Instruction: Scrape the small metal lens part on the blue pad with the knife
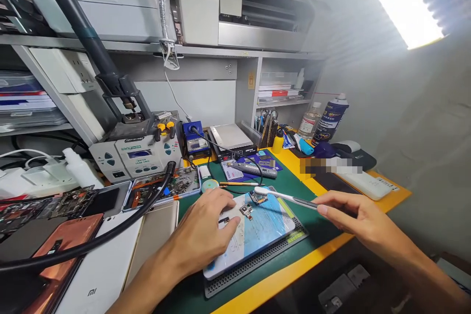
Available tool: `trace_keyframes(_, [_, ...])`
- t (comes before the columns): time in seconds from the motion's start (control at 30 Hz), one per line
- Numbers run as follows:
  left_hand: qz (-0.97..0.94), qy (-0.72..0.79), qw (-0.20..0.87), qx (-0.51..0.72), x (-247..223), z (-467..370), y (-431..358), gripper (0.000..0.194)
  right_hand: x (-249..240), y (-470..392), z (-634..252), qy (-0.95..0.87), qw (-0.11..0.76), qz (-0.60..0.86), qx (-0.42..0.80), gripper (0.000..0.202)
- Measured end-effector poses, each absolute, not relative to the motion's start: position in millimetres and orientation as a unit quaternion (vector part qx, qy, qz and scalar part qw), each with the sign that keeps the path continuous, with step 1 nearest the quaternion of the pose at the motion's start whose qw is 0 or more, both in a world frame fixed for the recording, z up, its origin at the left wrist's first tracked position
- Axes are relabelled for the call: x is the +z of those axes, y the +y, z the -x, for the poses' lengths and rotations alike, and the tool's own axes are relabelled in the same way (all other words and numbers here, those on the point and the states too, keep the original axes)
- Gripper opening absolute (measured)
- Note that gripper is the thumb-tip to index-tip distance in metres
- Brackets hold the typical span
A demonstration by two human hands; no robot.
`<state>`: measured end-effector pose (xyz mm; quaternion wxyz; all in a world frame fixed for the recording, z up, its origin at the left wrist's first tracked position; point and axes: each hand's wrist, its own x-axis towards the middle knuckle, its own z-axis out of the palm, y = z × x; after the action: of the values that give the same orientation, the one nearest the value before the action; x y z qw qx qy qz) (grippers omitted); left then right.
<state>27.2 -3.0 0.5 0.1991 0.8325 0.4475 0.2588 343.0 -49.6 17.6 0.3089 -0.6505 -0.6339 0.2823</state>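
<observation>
My right hand (355, 211) is closed around the grey handle of a toothbrush (290, 198), holding it almost level. The white brush head lies right over a small electronic part (259, 197) on a blue-and-white flat pad (270, 225) and seems to touch it. A small camera module (246, 210) with a short connector tail sits just left of that part. My left hand (206, 225) rests on the pad's left side, fingers apart and bent. A small black piece (223, 221) shows beside its fingers, partly hidden. Beneath the pad lies a grey perforated mat (253, 267).
A black hose (121, 235) arches over phones and a tray of circuit boards (184, 181) at left. Behind stand a rework station (138, 154) and a flat metal-topped device (231, 137). A spray can (331, 117) and a clear bottle (309, 120) stand at back right.
</observation>
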Motion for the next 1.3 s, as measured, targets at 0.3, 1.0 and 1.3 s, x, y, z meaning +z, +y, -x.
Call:
trace_keyframes(0.3, [-0.836, 0.47, 0.113, 0.26, -4.0, -50.4, -5.9, 0.023, 5.1, -65.7, -354.9, -0.57, 0.359, 0.675, 0.3, 0.043])
trace_keyframes(1.0, [-0.848, 0.447, 0.137, 0.251, 1.1, -36.9, -4.1, 0.021, -17.7, -94.6, -349.2, -0.442, 0.465, 0.625, 0.445, 0.058])
trace_keyframes(1.3, [-0.862, 0.422, 0.158, 0.232, 10.7, -29.7, -4.8, 0.021, -15.5, -93.4, -348.1, -0.462, 0.451, 0.611, 0.458, 0.05])
